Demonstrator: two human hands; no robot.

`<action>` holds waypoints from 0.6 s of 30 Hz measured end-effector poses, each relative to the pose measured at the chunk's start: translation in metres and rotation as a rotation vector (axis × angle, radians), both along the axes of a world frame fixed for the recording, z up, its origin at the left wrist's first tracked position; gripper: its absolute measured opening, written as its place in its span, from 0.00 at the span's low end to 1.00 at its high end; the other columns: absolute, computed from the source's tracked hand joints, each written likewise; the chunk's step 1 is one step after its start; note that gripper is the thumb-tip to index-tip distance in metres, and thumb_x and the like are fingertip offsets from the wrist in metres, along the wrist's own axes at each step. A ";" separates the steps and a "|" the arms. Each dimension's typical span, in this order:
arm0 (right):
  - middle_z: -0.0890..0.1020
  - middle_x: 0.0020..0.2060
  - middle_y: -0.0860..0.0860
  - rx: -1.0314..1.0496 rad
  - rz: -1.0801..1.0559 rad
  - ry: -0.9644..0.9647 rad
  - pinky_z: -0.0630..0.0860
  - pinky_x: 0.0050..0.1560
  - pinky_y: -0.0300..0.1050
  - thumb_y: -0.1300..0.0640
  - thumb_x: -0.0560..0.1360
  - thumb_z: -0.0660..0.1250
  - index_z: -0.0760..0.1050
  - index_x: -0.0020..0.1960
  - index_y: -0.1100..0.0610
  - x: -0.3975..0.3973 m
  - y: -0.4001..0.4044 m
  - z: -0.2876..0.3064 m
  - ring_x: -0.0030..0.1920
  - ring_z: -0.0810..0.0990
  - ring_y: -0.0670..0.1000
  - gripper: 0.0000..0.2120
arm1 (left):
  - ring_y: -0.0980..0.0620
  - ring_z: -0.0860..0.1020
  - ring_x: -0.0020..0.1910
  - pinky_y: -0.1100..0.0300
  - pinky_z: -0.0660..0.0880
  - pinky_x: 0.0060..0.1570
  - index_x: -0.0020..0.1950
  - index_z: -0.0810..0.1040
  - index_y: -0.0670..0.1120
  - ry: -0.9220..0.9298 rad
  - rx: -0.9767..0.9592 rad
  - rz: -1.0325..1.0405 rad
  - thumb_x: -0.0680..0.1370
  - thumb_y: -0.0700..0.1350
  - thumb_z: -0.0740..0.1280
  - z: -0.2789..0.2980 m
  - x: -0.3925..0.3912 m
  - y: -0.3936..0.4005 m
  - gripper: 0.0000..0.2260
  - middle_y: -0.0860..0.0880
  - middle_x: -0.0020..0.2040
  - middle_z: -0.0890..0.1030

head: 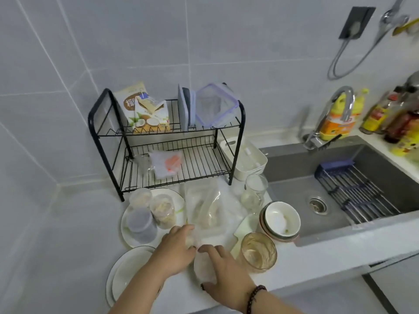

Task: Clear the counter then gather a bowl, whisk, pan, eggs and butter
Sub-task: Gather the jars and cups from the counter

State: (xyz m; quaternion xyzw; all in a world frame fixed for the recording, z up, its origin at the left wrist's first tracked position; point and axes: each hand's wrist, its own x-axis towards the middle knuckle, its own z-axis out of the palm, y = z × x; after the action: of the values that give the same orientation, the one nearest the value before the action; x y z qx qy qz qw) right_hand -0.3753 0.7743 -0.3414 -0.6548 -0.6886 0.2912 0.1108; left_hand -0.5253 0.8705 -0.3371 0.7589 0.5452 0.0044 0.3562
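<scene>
Both hands are down on the white counter point(294, 266), working at a heap of clear plastic wrappers. The left hand point(175, 248) has its fingers curled round a small crumpled wad of clear wrap point(192, 239) at the near edge of the big plastic bag point(208, 209), which lies flat in the middle of the clutter. The right hand point(223, 273), with a dark bead bracelet point(255, 296) at the wrist, is spread over another clear wrapper point(203, 268) just in front of it — fingers bent around its top and thumb tucked at its near side, so it looks clamped on that wrapper. The two hands almost touch at the fingertips. To the right, near the edge of the grey sink point(328, 200), sits a stack of bowls point(280, 220), the top one white with a few scraps inside. Just in front of it stands an amber glass point(258, 251). To the left, a plate point(176, 198) carries three lidded plastic cups point(141, 223), and a second stack of plates point(127, 273) lies nearer, partly under the left forearm. Behind all this a black wire rack point(167, 143) holds cartons and storage boxes; a clear jar point(255, 191) stands between the rack and the sink — its contents too blurred to name.
</scene>
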 end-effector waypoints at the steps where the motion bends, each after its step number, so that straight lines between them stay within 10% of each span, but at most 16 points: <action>1: 0.66 0.64 0.45 -0.003 -0.022 0.027 0.66 0.44 0.42 0.51 0.70 0.67 0.57 0.70 0.42 -0.002 0.000 0.000 0.62 0.70 0.50 0.32 | 0.50 0.63 0.71 0.57 0.67 0.66 0.76 0.58 0.57 -0.006 -0.027 -0.022 0.75 0.48 0.62 0.000 -0.002 0.003 0.29 0.53 0.72 0.63; 11: 0.67 0.65 0.45 0.017 -0.222 0.216 0.68 0.57 0.32 0.48 0.68 0.70 0.58 0.72 0.48 0.020 -0.004 0.010 0.63 0.70 0.44 0.36 | 0.54 0.74 0.60 0.58 0.74 0.54 0.69 0.61 0.63 0.086 0.141 -0.042 0.69 0.51 0.69 0.004 0.005 -0.002 0.31 0.57 0.64 0.69; 18: 0.74 0.54 0.39 0.149 -0.399 0.436 0.70 0.52 0.28 0.42 0.60 0.73 0.66 0.63 0.44 0.068 -0.025 0.047 0.55 0.72 0.36 0.35 | 0.56 0.72 0.56 0.60 0.70 0.52 0.62 0.71 0.59 -0.272 0.240 0.315 0.64 0.53 0.79 0.060 0.018 -0.022 0.30 0.57 0.56 0.75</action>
State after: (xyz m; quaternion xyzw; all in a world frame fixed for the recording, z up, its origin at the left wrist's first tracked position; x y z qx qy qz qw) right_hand -0.3076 0.7489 -0.2947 -0.6893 -0.5256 0.3461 0.3589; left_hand -0.5068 0.8489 -0.2768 0.6938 0.5994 0.2269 0.3284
